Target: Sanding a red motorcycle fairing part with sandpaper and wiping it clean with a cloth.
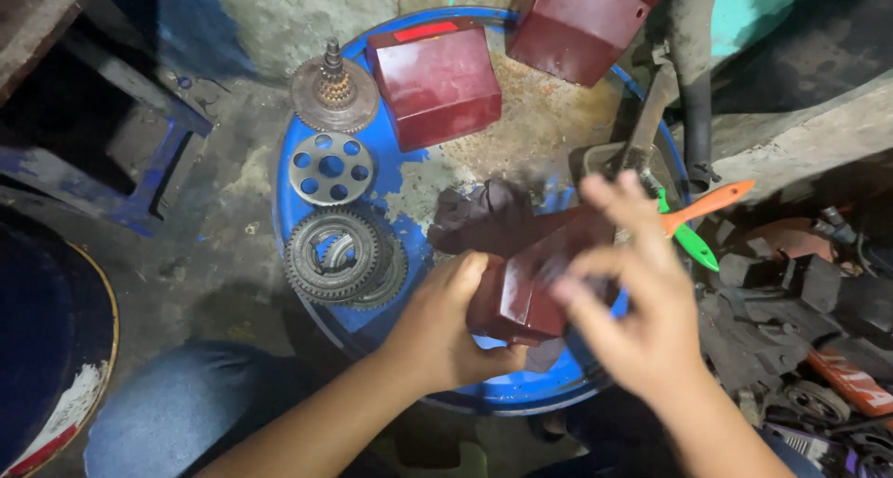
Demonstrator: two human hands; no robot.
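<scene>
The left hand point(446, 325) is wrapped around a dark red box-shaped cover point(521, 297), gripping its lower end from the near side and holding it just above the blue round worktop point(391, 176). The right hand point(633, 292) is at the cover's far side, fingers spread and blurred; whether it grips the cover or only brushes against it cannot be told. A dark crumpled rag point(484, 216) lies just beyond the cover, between the two hands and touching or nearly touching the cover's upper end.

Judging by the rag and the grip, the step in hand looks like wiping or turning over the cover — one hand steadying it while the other works on its surface. A next move would call for a firm hold by the left hand so the glossy cover does not slip, and for the right hand to settle on either the rag or the cover's free edge.

Further out from the left hand, a stack of toothed ring gears point(339, 255) rests on the worktop, with a perforated round plate point(331, 167) and a rusty sprocket disc point(335, 92) beyond it. Two more dark red covers point(433, 83) sit at the far side. Past the right hand lies an orange-handled tool point(707, 204) beside a green one.
</scene>
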